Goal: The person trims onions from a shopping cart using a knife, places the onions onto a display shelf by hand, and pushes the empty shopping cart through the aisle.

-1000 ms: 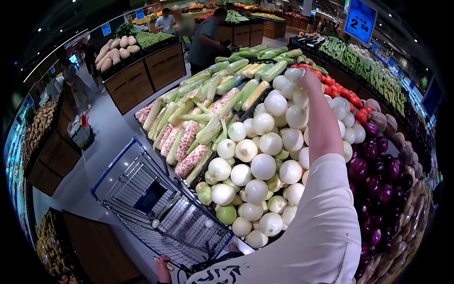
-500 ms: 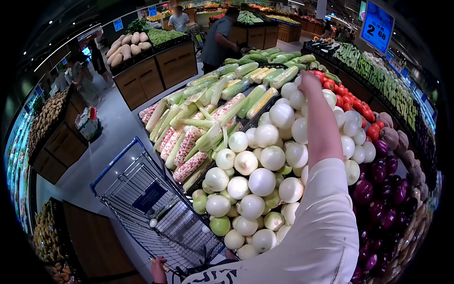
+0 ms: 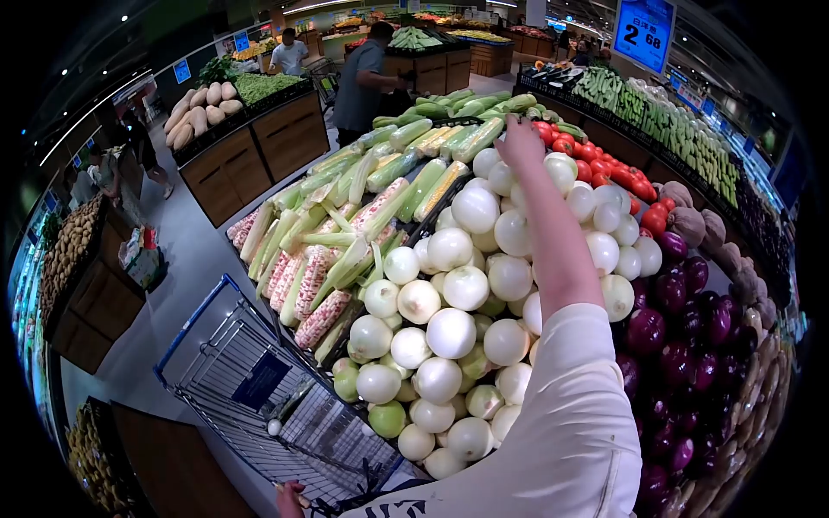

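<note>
My right hand (image 3: 521, 145) reaches to the far edge of the white onion pile (image 3: 451, 333), near the red tomatoes (image 3: 596, 159) and green-husked corn. Its fingertips point away and down, and what they touch is hidden. At the bottom edge my left hand (image 3: 291, 499) is partly in view beside the shopping cart (image 3: 259, 384), its fingers curled around something small and tan that I cannot make out. Inside the cart lie a small white round item (image 3: 275, 426) and a long item in clear wrap.
Speckled corn (image 3: 316, 281) lies left of the onions; purple onions (image 3: 646, 330) lie right. A blue price sign (image 3: 643, 36) hangs at the upper right. A person in a grey shirt (image 3: 358, 86) stands beyond the corn. Squashes (image 3: 200, 112) top a wooden stand at left.
The view has shifted. My right hand has moved from over an onion to the pile's far edge, beside the corn and tomatoes. My left hand stays low by the cart, now less visible.
</note>
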A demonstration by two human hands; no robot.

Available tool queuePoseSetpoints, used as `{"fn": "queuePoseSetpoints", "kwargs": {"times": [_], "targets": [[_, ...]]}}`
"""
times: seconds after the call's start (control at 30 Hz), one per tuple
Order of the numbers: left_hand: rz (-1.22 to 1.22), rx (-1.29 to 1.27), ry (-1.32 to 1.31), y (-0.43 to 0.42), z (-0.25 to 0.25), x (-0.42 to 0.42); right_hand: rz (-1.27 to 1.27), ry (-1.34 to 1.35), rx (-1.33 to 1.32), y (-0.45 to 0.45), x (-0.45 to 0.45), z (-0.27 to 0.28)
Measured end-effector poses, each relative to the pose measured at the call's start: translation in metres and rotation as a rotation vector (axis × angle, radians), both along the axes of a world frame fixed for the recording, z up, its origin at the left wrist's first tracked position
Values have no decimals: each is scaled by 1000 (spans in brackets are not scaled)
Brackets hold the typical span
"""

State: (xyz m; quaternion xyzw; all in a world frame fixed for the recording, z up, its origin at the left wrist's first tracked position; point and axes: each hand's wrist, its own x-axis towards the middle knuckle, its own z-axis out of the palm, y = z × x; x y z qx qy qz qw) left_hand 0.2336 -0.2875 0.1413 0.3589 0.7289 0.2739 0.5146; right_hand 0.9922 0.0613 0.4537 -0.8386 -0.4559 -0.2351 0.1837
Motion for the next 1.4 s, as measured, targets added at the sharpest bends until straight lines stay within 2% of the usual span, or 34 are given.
{"fn": "queuePoseSetpoints", "kwargs": {"times": [0.07, 0.1, 0.17, 0.2, 0.23, 0.27, 0.3, 0.33, 0.37, 0.4, 0.47, 0.5, 0.53, 0.57, 0.63, 0.67, 0.77, 0.83, 0.87, 0.97, 1.0, 1.03, 1.13, 1.2, 1.23, 1.33, 1.37, 1.4], "targets": [[-87, -35, 24, 1, -14, -24, 131, -119, 121, 10, -21, -4], [-75, 86, -23, 6, -25, -34, 251, -124, 202, 12, -39, -1], [-18, 313, -101, 14, -53, -55, 351, -103, 159, 12, -80, 19], [-13, 246, -87, 23, -42, -57, 435, -75, 123, 17, -113, 27], [-182, 354, 68, 31, -33, -64, 572, -41, 135, 16, -144, 32], [-200, 269, 111, 44, -7, -62, 711, 129, 76, 24, -173, 34], [-296, 297, 330, 56, -3, -73, 872, 92, 21, 28, -203, 34], [-441, 432, 551, 71, -19, -94, 985, 186, -97, 30, -240, 28], [-478, 501, 488, 88, -22, -106, 1062, 255, -203, 18, -292, 26], [-500, 522, 537, 103, -30, -118, 1112, 313, -309, -2, -337, 20], [-489, 532, 534, 135, -63, -145, 1220, 283, -518, -20, -420, -7], [-427, 528, 536, 145, -72, -149, 1168, 329, -649, -39, -464, -18], [-427, 541, 591, 156, -82, -156, 1190, 306, -634, -53, -501, -42], [-429, 491, 629, 165, -95, -162, 1201, 284, -752, -54, -529, -71], [-395, 555, 555, 183, -131, -177, 1246, 263, -856, -68, -590, -138], [-332, 645, 501, 188, -129, -178, 1265, 187, -856, -74, -613, -183], [-272, 706, 581, 205, -142, -188, 1187, 181, -1203, -89, -669, -312], [-239, 723, 640, 214, -145, -189, 1204, 204, -1221, -101, -690, -421], [-201, 687, 562, 211, -131, -184, 1203, 225, -1217, -110, -702, -462], [-149, 728, 517, 211, -144, -186, 1143, 256, -1226, -115, -742, -582], [-213, 693, 540, 213, -142, -187, 1133, 267, -1224, -112, -756, -613], [-220, 710, 576, 213, -148, -188, 1121, 282, -1220, -109, -772, -639], [-267, 707, 690, 218, -156, -185, 1117, 302, -962, -90, -820, -693], [-301, 682, 675, 217, -162, -188, 1196, 299, -1045, -70, -843, -705], [-311, 667, 666, 218, -161, -187, 1171, 288, -978, -65, -860, -727], [-300, 625, 705, 217, -162, -187, 1070, 251, -995, -54, -899, -775], [-273, 594, 682, 216, -165, -187, 969, 269, -1054, -51, -908, -778], [-283, 603, 670, 219, -164, -186, 906, 148, -1183, -49, -917, -797]]}}
